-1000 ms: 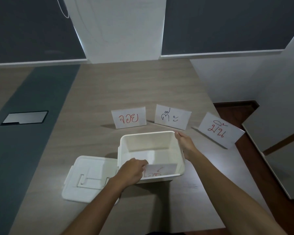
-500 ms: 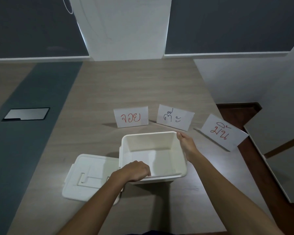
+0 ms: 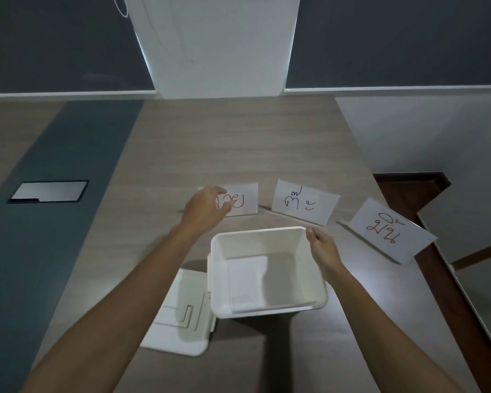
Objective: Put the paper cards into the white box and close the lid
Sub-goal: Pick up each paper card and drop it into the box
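Observation:
The white box point(image 3: 267, 309) stands open on the wooden table, with one paper card point(image 3: 248, 282) lying inside on its floor. My right hand point(image 3: 322, 251) grips the box's right rim. My left hand point(image 3: 206, 208) reaches over the left part of the red-lettered card point(image 3: 245, 199) that stands behind the box, fingers spread around its edge. Two more folded cards stand to the right: a dark-lettered one point(image 3: 305, 202) and a red-lettered one point(image 3: 391, 229) near the table's right edge. The white lid point(image 3: 182, 321) lies flat to the left of the box.
A metal cover plate point(image 3: 50, 191) is set in the dark grey strip of the table at the left. The table's right edge drops to a dark red floor point(image 3: 403, 188). A white wall pillar point(image 3: 213, 43) rises behind the table.
My left hand let go of the card in the box, rose out and moved forward to the left standing card. The right hand stayed on the box's rim.

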Available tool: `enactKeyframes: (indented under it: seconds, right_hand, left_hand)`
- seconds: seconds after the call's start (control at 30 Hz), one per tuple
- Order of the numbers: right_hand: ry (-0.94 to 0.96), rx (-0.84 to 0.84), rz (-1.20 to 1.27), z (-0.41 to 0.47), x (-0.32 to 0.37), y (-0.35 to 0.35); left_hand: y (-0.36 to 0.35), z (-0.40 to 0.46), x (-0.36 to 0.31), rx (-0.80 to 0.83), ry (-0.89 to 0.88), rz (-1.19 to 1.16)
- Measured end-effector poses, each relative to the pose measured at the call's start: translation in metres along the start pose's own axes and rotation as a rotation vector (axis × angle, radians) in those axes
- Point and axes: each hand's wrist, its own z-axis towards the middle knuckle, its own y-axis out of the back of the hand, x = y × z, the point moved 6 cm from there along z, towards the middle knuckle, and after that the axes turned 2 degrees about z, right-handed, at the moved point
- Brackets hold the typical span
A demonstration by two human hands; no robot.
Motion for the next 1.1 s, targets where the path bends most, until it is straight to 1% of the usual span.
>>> enactKeyframes:
  seconds: [0.2, 0.37, 0.43, 0.53, 0.63, 0.8, 1.0, 1.1]
  right_hand:
    - [0.006, 0.002, -0.029, 0.0, 0.003, -0.003]
    - [0.012, 0.005, -0.043, 0.0, 0.003, -0.002]
    - [0.011, 0.001, -0.05, 0.001, 0.002, -0.003]
    - [0.021, -0.012, -0.074, 0.0, 0.004, -0.003]
    - [0.04, -0.023, -0.107, -0.001, 0.007, -0.004]
    - [0.049, -0.029, -0.121, -0.003, 0.01, -0.003]
    - [0.072, -0.042, -0.154, -0.004, 0.012, -0.002]
    - [0.073, -0.033, -0.163, -0.005, 0.015, -0.002]
  left_hand:
    - [-0.014, 0.071, 0.029, 0.12, 0.048, 0.229]
    - [-0.038, 0.098, 0.041, 0.217, 0.097, 0.301]
    - [-0.044, 0.104, 0.046, 0.214, 0.116, 0.296]
    - [-0.045, 0.109, 0.05, 0.175, 0.133, 0.276]
    - [-0.04, 0.11, 0.049, 0.138, 0.098, 0.282]
    - [-0.004, 0.101, 0.026, -0.009, 0.023, 0.259]
    - [0.069, 0.042, -0.029, -0.263, -0.071, 0.224]
    - [0.088, -0.003, -0.052, -0.346, -0.158, 0.189]
